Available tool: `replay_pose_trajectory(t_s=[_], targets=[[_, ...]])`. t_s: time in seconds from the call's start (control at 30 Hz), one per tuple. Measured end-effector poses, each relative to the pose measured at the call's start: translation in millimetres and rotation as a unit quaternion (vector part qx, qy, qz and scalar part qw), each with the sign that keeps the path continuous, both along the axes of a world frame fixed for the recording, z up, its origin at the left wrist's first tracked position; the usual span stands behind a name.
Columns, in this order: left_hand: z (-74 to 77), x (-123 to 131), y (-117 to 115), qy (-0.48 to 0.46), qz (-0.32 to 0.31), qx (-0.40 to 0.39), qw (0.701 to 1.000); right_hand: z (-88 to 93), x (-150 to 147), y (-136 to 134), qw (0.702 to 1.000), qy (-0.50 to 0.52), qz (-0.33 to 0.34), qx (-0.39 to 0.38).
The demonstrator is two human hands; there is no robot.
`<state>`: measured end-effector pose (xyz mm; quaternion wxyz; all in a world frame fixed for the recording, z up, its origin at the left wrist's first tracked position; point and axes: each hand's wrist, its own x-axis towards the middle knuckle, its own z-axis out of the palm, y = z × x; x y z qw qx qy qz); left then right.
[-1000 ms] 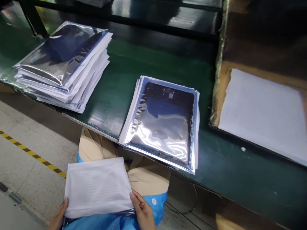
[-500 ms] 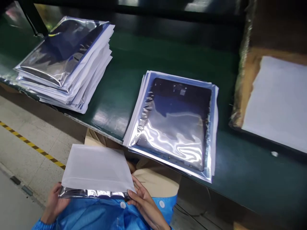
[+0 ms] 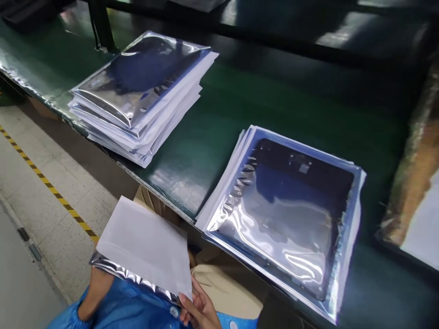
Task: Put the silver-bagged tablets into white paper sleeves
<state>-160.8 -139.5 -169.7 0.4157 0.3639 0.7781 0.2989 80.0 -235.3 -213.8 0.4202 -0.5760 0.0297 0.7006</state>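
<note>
Over my lap I hold a flat panel in shiny film (image 3: 137,278), with a white paper sheet (image 3: 147,246) covering most of its top. My right hand (image 3: 199,306) grips its near right corner, thumb on top. My left hand (image 3: 100,284) reaches under the left side, its fingers hidden beneath the panel and paper. Just right of it on the bench lies a short stack topped by a dark film-wrapped panel (image 3: 291,205), with white sheets between. A taller stack of similar wrapped panels and paper (image 3: 144,77) stands farther left.
Both stacks rest on a green bench (image 3: 236,100), whose front edge runs diagonally past my knees. A dark post (image 3: 101,25) rises behind the taller stack. At far right is a brown board with white paper (image 3: 423,233). Yellow-black tape (image 3: 51,187) marks the floor at left.
My view has shifted left, so the bench things appear farther right. The held panel has tilted, its right side nearer my body. My left hand has slid farther under it.
</note>
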Motion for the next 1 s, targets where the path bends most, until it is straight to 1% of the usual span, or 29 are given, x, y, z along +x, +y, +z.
replay_pose_trajectory(t_s=[0.07, 0.1, 0.13, 0.17, 0.23, 0.3, 0.33, 0.4, 0.47, 0.53, 0.6, 0.67, 0.73, 0.8, 0.87, 1.0], targets=[[-3.2, -7, 5, 0.016, 0.023, 0.027, 0.999, 1.7, -2, 1, 1.0, -0.008, -0.021, 0.001], [-2.9, -13, 7, 0.017, 0.025, 0.032, 0.999, 2.7, -2, 2, 1.0, -0.006, -0.029, -0.002], [-1.0, -21, 7, 0.012, 0.012, 0.029, 0.999, 3.4, -2, 4, 0.999, -0.003, -0.035, -0.005], [2.7, -29, 6, 0.001, -0.018, 0.018, 1.0, 3.8, -1, 4, 0.999, 0.002, -0.038, -0.008], [14.6, -45, 0, -0.028, -0.114, -0.02, 0.993, 2.9, 3, 5, 0.999, 0.006, -0.039, -0.013], [29.1, -57, -10, -0.057, -0.206, -0.077, 0.974, -0.6, 9, 4, 0.999, -0.001, -0.039, -0.019], [35.2, -61, -14, -0.073, -0.235, -0.112, 0.963, -3.0, 13, 3, 0.999, -0.007, -0.038, -0.021], [41.0, -65, -22, -0.116, -0.26, -0.174, 0.942, -8.1, 20, 1, 0.999, -0.019, -0.018, -0.021], [35.3, -67, -27, -0.164, -0.246, -0.201, 0.934, -12.1, 26, 0, 0.999, -0.03, 0.015, -0.012], [19.8, -66, -29, -0.201, -0.203, -0.198, 0.938, -14.8, 30, -1, 0.999, -0.035, 0.039, 0.012], [0.6, -63, -30, -0.223, -0.157, -0.193, 0.943, -17.2, 31, -3, 0.998, -0.032, 0.045, 0.035], [-15.6, -57, -32, -0.226, -0.118, -0.197, 0.947, -20.5, 29, -4, 0.997, -0.034, 0.044, 0.055], [-25.4, -50, -34, -0.21, -0.085, -0.197, 0.954, -23.9, 26, -5, 0.996, -0.046, 0.047, 0.063], [-28.9, -44, -35, -0.179, -0.069, -0.192, 0.962, -25.9, 23, -4, 0.995, -0.065, 0.046, 0.062], [-28.4, -40, -36, -0.137, -0.071, -0.18, 0.971, -25.4, 20, -1, 0.995, -0.076, 0.038, 0.056], [-26.7, -33, -34, -0.071, -0.079, -0.145, 0.984, -23.0, 11, 10, 0.994, -0.095, -0.024, 0.042]])
